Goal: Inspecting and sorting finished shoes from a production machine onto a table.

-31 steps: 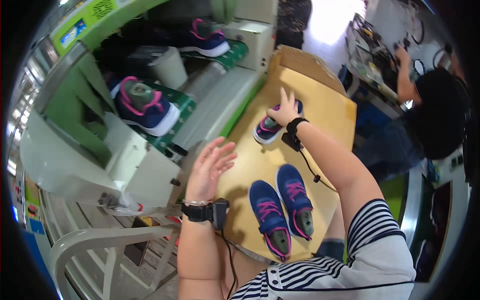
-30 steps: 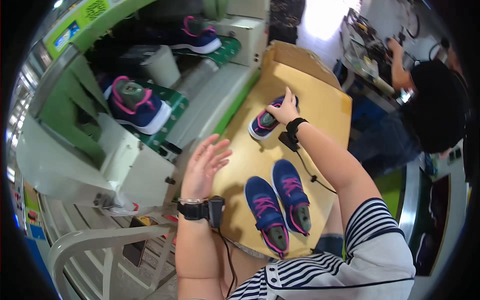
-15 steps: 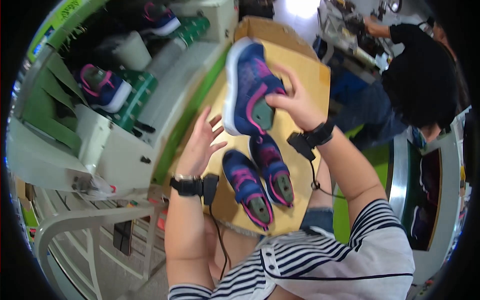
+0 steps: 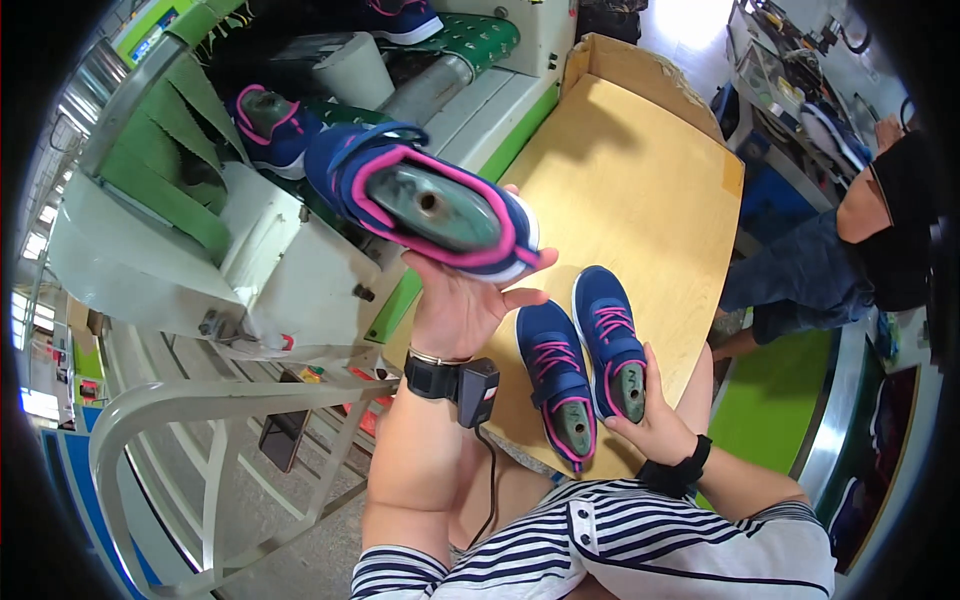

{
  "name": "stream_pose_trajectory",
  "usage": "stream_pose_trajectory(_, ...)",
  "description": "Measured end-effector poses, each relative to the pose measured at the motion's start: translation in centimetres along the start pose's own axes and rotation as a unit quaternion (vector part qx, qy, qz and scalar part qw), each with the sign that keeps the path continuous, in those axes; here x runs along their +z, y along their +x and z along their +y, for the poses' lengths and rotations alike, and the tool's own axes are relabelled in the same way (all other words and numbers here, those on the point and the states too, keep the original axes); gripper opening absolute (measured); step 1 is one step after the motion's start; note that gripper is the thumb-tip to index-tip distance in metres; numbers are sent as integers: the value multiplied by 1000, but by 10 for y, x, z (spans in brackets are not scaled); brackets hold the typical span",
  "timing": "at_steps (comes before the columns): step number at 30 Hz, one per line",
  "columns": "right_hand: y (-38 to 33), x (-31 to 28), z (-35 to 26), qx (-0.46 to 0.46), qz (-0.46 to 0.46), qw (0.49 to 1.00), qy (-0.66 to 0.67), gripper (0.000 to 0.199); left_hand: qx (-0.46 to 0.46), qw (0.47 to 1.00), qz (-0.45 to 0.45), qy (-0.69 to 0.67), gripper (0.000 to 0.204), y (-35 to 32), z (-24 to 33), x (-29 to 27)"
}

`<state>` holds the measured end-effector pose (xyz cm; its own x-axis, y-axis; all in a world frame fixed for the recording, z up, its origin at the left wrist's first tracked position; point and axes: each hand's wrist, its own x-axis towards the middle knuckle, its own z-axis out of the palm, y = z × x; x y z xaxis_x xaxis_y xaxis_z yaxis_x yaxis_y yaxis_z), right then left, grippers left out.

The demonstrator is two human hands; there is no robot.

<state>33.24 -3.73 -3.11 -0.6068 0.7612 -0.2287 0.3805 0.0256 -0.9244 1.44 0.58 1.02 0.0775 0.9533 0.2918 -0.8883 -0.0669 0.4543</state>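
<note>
My left hand [image 4: 460,310] is closed under the heel end of a navy and pink shoe [image 4: 335,175], raised to the left of the table. A dark green shoe last [image 4: 440,208] fills its opening, which faces up toward me. On the wooden tabletop [image 4: 660,210] two matching shoes lie side by side, toes pointing away. My right hand [image 4: 655,428] grips the heel part of the right-hand shoe [image 4: 608,322], thumb on one side and fingers on the other. The left-hand shoe [image 4: 555,365] sits next to it, untouched. Both also have green lasts inside.
At left stands a machine [image 4: 280,265] with green flaps [image 4: 170,150] and a green conveyor belt [image 4: 480,45] carrying more shoes. A cardboard box [image 4: 640,75] is behind the table. Metal rails [image 4: 150,415] run at lower left. Another person [image 4: 890,215] works at the right.
The lifted shoe has passed from my right hand to my left and moved left toward the machine. My right hand has come down onto a shoe on the table. The view has shifted.
</note>
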Motion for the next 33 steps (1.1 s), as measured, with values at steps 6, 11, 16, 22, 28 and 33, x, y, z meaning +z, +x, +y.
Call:
stream_pose_trajectory(6, 4, 10, 1, -2, 51, 998, 24, 99, 34, 987, 88, 127, 91, 5, 16, -3)
stream_pose_trajectory(11, 9, -15, -16, 8, 135, 990, 47, 83, 81, 984, 137, 84, 58, 2, 11, -6)
stream_pose_trajectory(16, 29, -62, -26, 4, 131, 907, 400, 62, 106, 979, 128, 118, 46, -1, 16, -6)
stream_pose_trajectory(22, 140, -88, -142, -241, 126, 900, 341, 55, 144, 959, 175, 169, 45, -7, 18, -12)
stream_pose_trajectory(28, 323, -102, -234, -374, 222, 897, -81, 57, 170, 923, 189, 289, 42, -7, 20, -5)
stream_pose_trajectory(33, 425, -103, -219, -394, 303, 828, -260, 48, 213, 932, 175, 236, 40, 8, 18, -5)
